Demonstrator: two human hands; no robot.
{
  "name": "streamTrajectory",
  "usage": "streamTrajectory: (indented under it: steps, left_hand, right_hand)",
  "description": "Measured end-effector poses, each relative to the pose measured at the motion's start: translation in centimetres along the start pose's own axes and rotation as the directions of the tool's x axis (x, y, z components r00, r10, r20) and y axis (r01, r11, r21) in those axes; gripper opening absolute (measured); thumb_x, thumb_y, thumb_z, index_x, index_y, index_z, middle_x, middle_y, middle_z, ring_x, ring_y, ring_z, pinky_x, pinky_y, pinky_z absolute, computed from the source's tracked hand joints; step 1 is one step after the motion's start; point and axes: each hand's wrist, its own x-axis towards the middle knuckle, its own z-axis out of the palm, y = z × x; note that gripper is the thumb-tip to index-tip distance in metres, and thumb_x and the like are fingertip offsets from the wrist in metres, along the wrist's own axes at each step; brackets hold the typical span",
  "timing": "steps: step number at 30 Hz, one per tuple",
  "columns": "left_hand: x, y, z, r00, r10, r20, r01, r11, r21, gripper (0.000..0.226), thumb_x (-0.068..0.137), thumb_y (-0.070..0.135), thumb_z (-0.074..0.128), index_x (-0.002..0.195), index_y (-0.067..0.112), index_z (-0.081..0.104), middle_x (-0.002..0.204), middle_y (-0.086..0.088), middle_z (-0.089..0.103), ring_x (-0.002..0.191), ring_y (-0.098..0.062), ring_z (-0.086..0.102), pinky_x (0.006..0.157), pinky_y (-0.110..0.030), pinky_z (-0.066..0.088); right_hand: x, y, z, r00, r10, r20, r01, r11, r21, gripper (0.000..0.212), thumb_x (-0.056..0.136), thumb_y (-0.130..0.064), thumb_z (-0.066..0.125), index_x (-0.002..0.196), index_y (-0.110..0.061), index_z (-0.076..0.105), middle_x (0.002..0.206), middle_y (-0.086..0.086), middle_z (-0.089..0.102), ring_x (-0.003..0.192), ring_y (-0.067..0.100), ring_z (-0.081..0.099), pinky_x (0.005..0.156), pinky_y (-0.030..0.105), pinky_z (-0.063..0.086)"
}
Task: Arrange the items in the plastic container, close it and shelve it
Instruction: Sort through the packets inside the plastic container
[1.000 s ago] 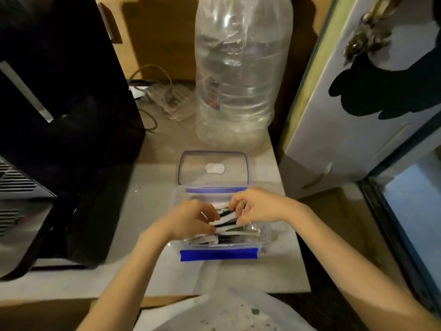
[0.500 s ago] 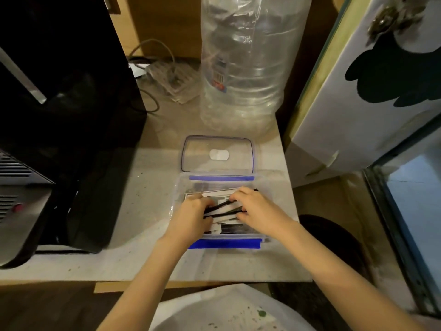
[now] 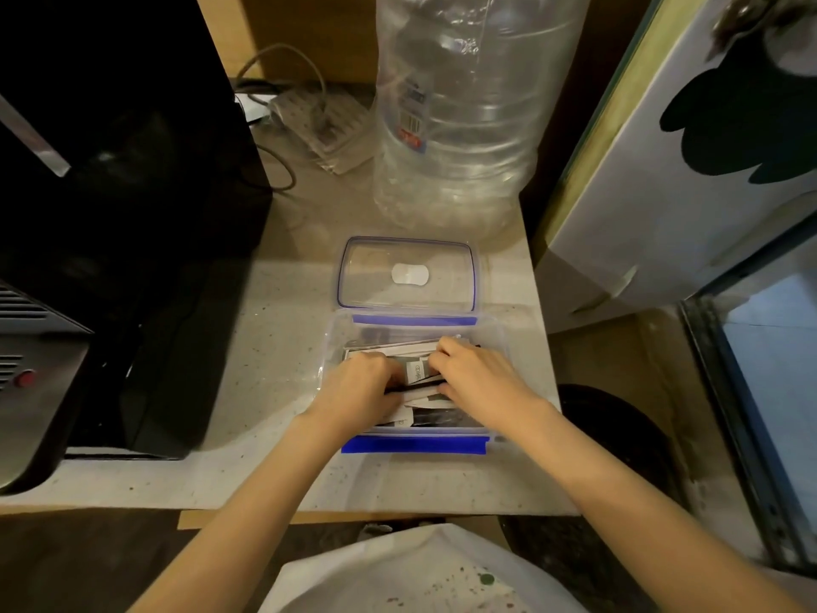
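On the speckled stone counter, both hands, left hand and right hand, press flat paper packets inside the clear rectangular plastic container, fingers curled over them.

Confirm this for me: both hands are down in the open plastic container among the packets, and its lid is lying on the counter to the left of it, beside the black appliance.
Not quite. The head view shows the lid lying behind the plastic container, on the far side toward the big clear water bottle, not left beside the black appliance. The rest holds: the left hand and right hand are down among the packets.
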Motion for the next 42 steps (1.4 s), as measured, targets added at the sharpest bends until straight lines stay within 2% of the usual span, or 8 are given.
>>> streamTrajectory:
  steps: [4, 8, 17, 22, 28, 33, 36, 42]
  left_hand:
    - [0.2, 0.1, -0.1, 0.999, 0.033, 0.02, -0.033, 0.999, -0.005, 0.016, 0.086, 0.02, 0.059, 0.1, 0.016, 0.065, 0.096, -0.003, 0.071, 0.072, -0.01, 0.052, 0.072, -0.019, 0.047]
    - [0.8, 0.0, -0.3, 0.999, 0.006, 0.047, -0.007, 1.0, 0.027, 0.012, 0.087, 0.018, 0.056, 0.094, 0.013, 0.065, 0.091, -0.007, 0.07, 0.072, -0.014, 0.057, 0.074, -0.024, 0.053]
    - [1.3, -0.6, -0.2, 0.988, 0.079, 0.135, -0.098, 0.986, 0.137, 0.02, 0.092, 0.017, 0.049, 0.108, 0.013, 0.06, 0.111, -0.008, 0.065, 0.097, -0.02, 0.061, 0.087, -0.031, 0.052]
    - [1.3, -0.1, 0.1, 0.988, 0.09, 0.125, -0.115, 0.971, 0.21, 0.022, 0.093, 0.017, 0.046, 0.11, 0.009, 0.057, 0.112, -0.01, 0.063, 0.097, -0.021, 0.061, 0.085, -0.03, 0.051]
    - [2.0, -0.4, -0.4, 0.98, 0.116, 0.159, -0.154, 0.954, 0.255, 0.024, 0.093, 0.018, 0.048, 0.114, 0.01, 0.053, 0.115, -0.009, 0.061, 0.099, -0.02, 0.06, 0.086, -0.028, 0.049]
    - [3.1, -1.2, -2.5, 0.986, 0.117, 0.116, -0.142, 0.958, 0.249, 0.024, 0.092, 0.018, 0.049, 0.115, 0.009, 0.054, 0.115, -0.009, 0.061, 0.099, -0.021, 0.06, 0.085, -0.029, 0.048]
    - [3.8, -1.3, -3.0, 0.985, 0.108, 0.132, -0.141, 0.951, 0.275, 0.025, 0.092, 0.02, 0.049, 0.114, 0.008, 0.055, 0.116, -0.011, 0.061, 0.099, -0.025, 0.06, 0.086, -0.035, 0.05]
    - [4.5, -1.2, -3.3, 0.986, 0.075, 0.15, -0.121, 0.938, 0.324, 0.024, 0.091, 0.019, 0.049, 0.109, 0.008, 0.061, 0.109, -0.012, 0.064, 0.095, -0.028, 0.062, 0.085, -0.04, 0.052]
  right_hand:
    - [0.4, 0.3, -0.2, 1.0, -0.017, 0.015, 0.017, 1.0, 0.012, 0.017, 0.089, -0.012, 0.056, 0.106, -0.011, 0.06, 0.107, 0.007, 0.062, 0.093, 0.021, 0.061, 0.08, 0.036, 0.054]
    - [0.5, 0.5, -1.2, 1.0, 0.004, 0.01, -0.005, 0.994, 0.108, 0.017, 0.089, -0.016, 0.057, 0.105, -0.012, 0.06, 0.106, 0.005, 0.061, 0.093, 0.019, 0.06, 0.082, 0.031, 0.052]
    - [-1.9, 1.5, -2.7, 0.992, 0.12, -0.047, -0.096, 0.933, 0.346, 0.019, 0.089, -0.019, 0.058, 0.107, -0.017, 0.062, 0.104, 0.0, 0.064, 0.085, 0.008, 0.058, 0.079, 0.018, 0.048]
    - [-3.2, 1.5, -2.6, 0.993, 0.107, -0.042, -0.082, 0.914, 0.397, 0.017, 0.089, -0.02, 0.057, 0.104, -0.016, 0.065, 0.101, -0.002, 0.066, 0.087, 0.004, 0.058, 0.075, 0.011, 0.045]
    - [-2.7, 1.2, -2.2, 0.997, 0.054, 0.048, -0.068, 0.936, 0.346, 0.021, 0.092, -0.021, 0.054, 0.109, -0.016, 0.065, 0.109, 0.0, 0.067, 0.096, 0.008, 0.06, 0.086, 0.02, 0.048]
    - [-0.9, 0.5, -1.8, 0.998, 0.009, 0.064, -0.025, 0.965, 0.26, 0.026, 0.093, -0.021, 0.051, 0.116, -0.014, 0.061, 0.116, 0.002, 0.063, 0.102, 0.013, 0.06, 0.091, 0.027, 0.049]
    - [0.5, 0.2, -1.1, 0.999, 0.007, 0.047, -0.015, 0.985, 0.174, 0.027, 0.092, -0.02, 0.053, 0.117, -0.012, 0.059, 0.116, 0.005, 0.062, 0.098, 0.018, 0.062, 0.085, 0.035, 0.053]
    - [1.1, -0.4, -0.2, 0.998, 0.04, 0.047, -0.045, 0.993, 0.108, 0.037, 0.09, -0.024, 0.055, 0.125, -0.011, 0.048, 0.124, 0.006, 0.056, 0.097, 0.019, 0.062, 0.081, 0.032, 0.054]
